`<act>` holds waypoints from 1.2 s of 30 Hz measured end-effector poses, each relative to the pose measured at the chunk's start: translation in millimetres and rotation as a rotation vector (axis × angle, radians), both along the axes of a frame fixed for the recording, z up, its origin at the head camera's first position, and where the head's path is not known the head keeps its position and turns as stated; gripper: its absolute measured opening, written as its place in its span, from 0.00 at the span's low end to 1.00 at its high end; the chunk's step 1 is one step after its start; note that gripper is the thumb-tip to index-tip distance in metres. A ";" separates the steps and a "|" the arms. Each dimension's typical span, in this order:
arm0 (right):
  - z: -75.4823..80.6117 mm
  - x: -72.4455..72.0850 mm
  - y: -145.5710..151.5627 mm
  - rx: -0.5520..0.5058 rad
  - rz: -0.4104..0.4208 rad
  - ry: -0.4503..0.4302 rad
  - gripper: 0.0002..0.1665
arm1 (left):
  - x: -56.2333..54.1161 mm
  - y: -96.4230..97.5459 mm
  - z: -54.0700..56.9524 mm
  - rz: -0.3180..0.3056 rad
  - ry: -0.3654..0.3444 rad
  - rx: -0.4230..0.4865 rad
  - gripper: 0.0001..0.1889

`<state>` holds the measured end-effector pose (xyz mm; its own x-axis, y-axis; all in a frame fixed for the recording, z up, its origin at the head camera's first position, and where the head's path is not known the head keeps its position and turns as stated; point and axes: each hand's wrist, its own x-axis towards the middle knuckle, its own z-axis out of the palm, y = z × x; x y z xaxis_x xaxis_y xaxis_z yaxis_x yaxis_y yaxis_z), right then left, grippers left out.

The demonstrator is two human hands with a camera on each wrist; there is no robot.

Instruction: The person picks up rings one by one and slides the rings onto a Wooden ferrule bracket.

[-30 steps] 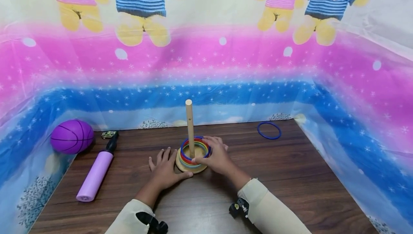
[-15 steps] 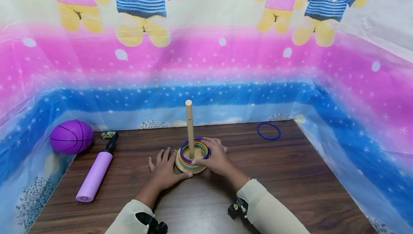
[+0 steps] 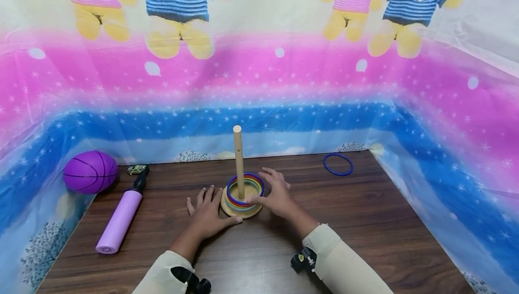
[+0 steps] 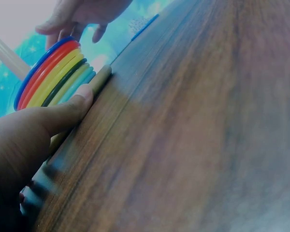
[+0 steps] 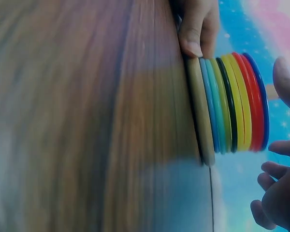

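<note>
A wooden peg (image 3: 239, 163) stands upright on a round wooden base (image 3: 252, 213). Several rings (image 5: 239, 104) are stacked round its foot: light blue and teal at the bottom, then yellowish, black, yellow and red, with a dark blue ring (image 5: 260, 104) on top. My left hand (image 3: 207, 217) lies at the left of the base, its fingers spread and nearly straight, its thumb (image 4: 82, 99) touching the base's edge. Beside the stack's right side, my right hand (image 3: 279, 198) hovers with parted fingers and holds nothing; in the right wrist view a gap separates it from the rings.
Another blue ring (image 3: 339, 175) lies at the table's back right. On the left are a purple ball (image 3: 90, 172), a pink hand pump (image 3: 120, 222) with a black end and a small toy car (image 3: 137, 169). A printed cloth (image 3: 275, 82) surrounds the dark wooden table (image 3: 365, 222).
My right thumb and fingers have come off the top of the ring stack, and that hand has moved slightly to the right. The left hand and the stand have stayed put.
</note>
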<state>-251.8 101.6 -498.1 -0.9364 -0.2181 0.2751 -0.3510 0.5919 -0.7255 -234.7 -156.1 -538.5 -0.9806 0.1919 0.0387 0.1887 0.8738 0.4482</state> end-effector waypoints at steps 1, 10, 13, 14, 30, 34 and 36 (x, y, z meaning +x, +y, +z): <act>-0.2 -0.6 2.6 -0.002 -0.008 -0.001 0.54 | -0.3 0.0 0.0 0.000 0.002 -0.001 0.64; -6.4 -12.8 35.5 0.004 -0.083 0.000 0.54 | -0.1 -0.4 -1.1 0.004 0.007 -0.003 0.64; -10.8 -19.4 49.4 0.003 -0.116 0.008 0.55 | -0.4 -1.0 -1.9 0.004 0.009 0.002 0.64; -12.9 -22.0 54.2 0.000 -0.127 0.007 0.55 | -0.3 -1.5 -2.3 0.004 0.008 0.004 0.64; -31.1 -47.8 113.4 -0.194 -0.315 -0.007 0.44 | 0.6 -1.5 0.8 -0.008 0.002 0.002 0.65; -33.9 -53.7 130.3 -0.163 -0.391 -0.018 0.46 | 1.1 -1.1 1.1 -0.008 0.002 0.003 0.65; -34.8 -55.7 139.1 -0.146 -0.431 -0.029 0.46 | 1.1 -1.2 0.8 -0.007 0.002 0.004 0.65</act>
<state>-307.5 240.7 -532.9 -0.9408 0.2324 0.2467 -0.0737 0.5703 -0.8181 -233.6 -157.2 -537.7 -0.9793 0.1982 0.0411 0.1951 0.8706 0.4517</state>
